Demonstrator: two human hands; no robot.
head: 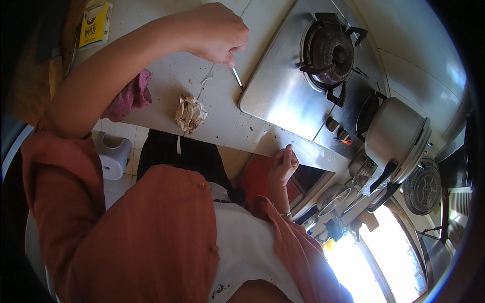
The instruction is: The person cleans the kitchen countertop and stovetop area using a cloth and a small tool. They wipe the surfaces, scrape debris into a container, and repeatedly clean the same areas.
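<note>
My left hand (223,38) reaches across from the left, closed on a thin, pale, rod-like tool (237,77). The tool's tip is at the worktop beside the rounded corner of the steel gas hob (261,91); most of its handle is hidden in the fingers. My right hand (286,163) is curled at the front edge of the tiled worktop, thumb up, with nothing visible in it. A crumpled, soiled paper wad (190,113) lies on the tiles between me and the tool. Dark crumbs (251,128) are scattered along the hob's edge. A purple cloth (130,98) lies under my left forearm.
A yellow packet (94,24) lies at the upper left. The hob carries a burner with a pan support (329,53), and a pressure cooker (394,132) stands at its right end. Strainers and pans (335,199) are at the right. A grey plastic stool (113,155) stands below the worktop.
</note>
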